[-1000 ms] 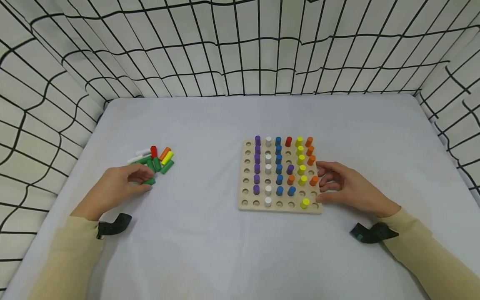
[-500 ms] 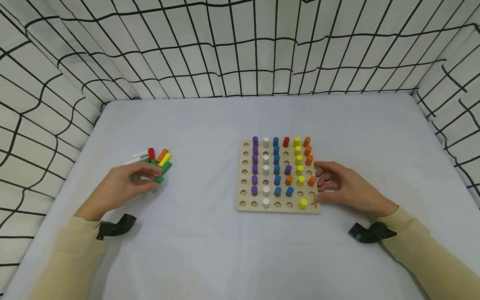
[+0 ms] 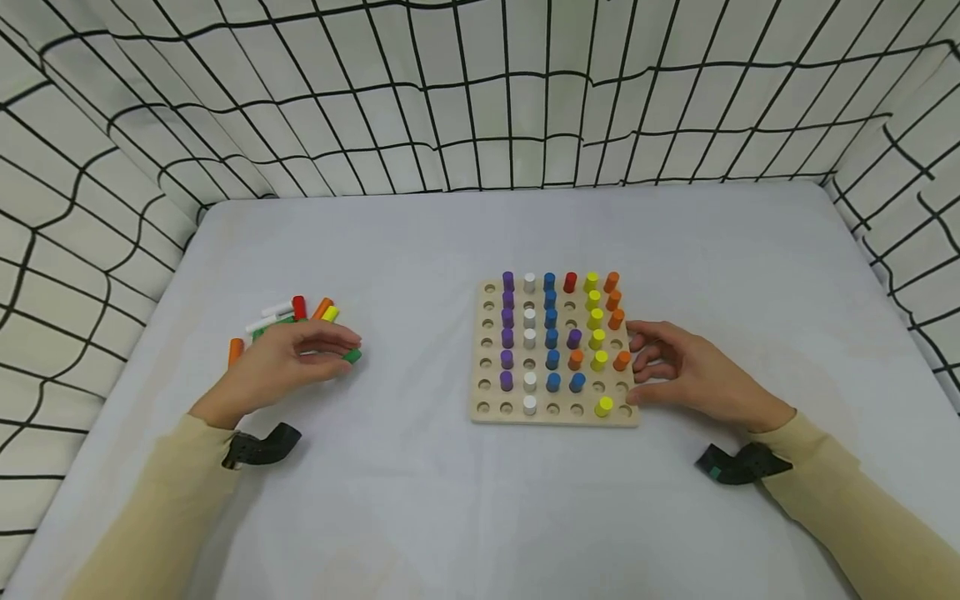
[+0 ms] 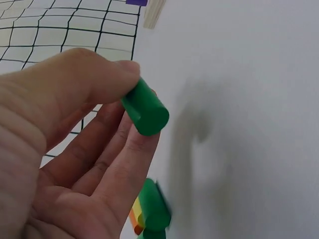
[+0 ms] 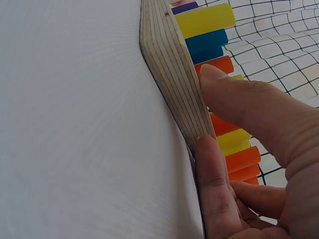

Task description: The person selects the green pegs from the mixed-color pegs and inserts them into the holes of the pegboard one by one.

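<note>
My left hand (image 3: 281,362) hovers over the left of the table with a green peg (image 4: 147,110) pinched between thumb and fingertips. In the left wrist view the peg's round end faces the camera. Under and behind this hand lie loose pegs: a red peg (image 3: 299,307), white ones, a yellow peg (image 3: 331,313), orange and green ones, some partly hidden. To the right lies a wooden pegboard (image 3: 480,396) with upright pegs in purple, white, blue, red, yellow and orange. My right hand (image 3: 682,367) holds its right edge, thumb on the top face and a finger against the side.
A white cloth covers the table (image 3: 420,500). Black netting (image 3: 495,108) over white walls encloses the back and both sides. The board's leftmost column (image 3: 487,343) shows open holes, and other holes stand open among the pegs.
My left hand has picked up a green peg from the pile and moved right with it. An orange peg now shows left of that hand. My right hand stays at the pegboard.
</note>
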`<act>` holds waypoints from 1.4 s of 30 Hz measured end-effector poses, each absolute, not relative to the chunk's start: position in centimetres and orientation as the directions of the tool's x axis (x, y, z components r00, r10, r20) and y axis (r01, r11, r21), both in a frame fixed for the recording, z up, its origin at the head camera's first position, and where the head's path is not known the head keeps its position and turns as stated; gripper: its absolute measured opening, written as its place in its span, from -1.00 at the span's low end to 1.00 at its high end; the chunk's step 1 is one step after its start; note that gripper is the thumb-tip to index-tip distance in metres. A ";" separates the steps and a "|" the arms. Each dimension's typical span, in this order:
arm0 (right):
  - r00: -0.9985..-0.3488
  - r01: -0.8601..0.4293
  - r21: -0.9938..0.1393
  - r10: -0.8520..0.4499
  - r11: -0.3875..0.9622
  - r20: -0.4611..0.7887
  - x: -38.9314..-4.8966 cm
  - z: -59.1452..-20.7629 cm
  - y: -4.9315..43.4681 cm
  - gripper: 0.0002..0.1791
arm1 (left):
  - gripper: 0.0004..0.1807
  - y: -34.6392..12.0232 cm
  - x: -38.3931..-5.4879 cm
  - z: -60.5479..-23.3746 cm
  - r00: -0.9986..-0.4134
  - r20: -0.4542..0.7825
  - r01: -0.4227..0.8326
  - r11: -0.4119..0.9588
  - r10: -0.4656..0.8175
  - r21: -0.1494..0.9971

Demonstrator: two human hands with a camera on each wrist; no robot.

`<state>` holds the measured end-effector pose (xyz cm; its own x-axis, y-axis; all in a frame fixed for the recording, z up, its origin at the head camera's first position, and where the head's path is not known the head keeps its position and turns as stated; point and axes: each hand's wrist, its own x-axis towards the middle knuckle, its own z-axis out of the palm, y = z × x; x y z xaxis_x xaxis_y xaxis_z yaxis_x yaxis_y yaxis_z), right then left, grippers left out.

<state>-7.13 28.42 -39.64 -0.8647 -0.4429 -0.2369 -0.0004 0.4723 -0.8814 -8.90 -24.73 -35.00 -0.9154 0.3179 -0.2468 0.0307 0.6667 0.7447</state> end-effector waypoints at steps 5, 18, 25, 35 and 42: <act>-0.868 0.002 -0.876 -0.435 0.482 -0.241 -7.2 -39.8 28.4 0.04 | -0.64 -23.7 -9.2 -35.3 -0.904 -0.250 0.052 0.671 0.346 0.740; -0.865 0.004 -0.881 -0.440 0.474 -0.241 -7.3 -39.9 28.8 0.03 | -0.58 -20.7 -10.5 -35.4 -0.896 -0.233 0.086 0.663 0.377 0.743; -0.864 0.004 -0.883 -0.443 0.468 -0.239 -7.3 -39.9 28.9 0.03 | -0.61 -18.6 -11.6 -36.0 -0.907 -0.247 0.011 0.605 0.342 0.796; -0.873 -0.009 -0.877 -0.431 0.481 -0.227 -7.5 -40.0 28.9 0.04 | -0.61 -16.5 -12.9 -36.7 -0.881 -0.249 -0.003 0.522 0.401 0.853; -0.869 0.000 -0.889 -0.439 0.458 -0.227 -7.6 -40.2 29.0 0.05 | -0.56 -15.1 -13.6 -36.8 -0.876 -0.272 -0.037 0.506 0.398 0.862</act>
<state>-7.64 28.97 -40.23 -0.8692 -0.4392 -0.2269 0.0005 0.4583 -0.8888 -13.62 -15.13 -36.76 -0.8764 0.3978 -0.2715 -0.0374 0.5059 0.8618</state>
